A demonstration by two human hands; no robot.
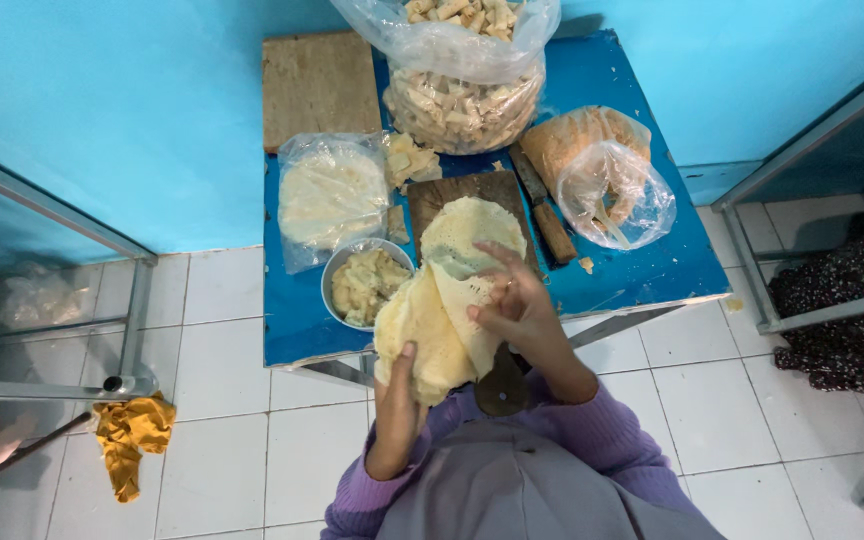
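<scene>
Drooping pale and thin, a stack of round wrappers (430, 335) is gripped from below by the left hand (399, 392) above the blue worktop (642, 265) edge; its top sheet is pinched by the right hand (517, 300). A bowl of filling (364, 282) and a dark board (472, 205) lie just behind.

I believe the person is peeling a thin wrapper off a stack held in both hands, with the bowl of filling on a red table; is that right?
Nearly: the head view shows both hands, left and right, on the wrapper stack and the bowl of filling, but the table is blue, not red.
</scene>
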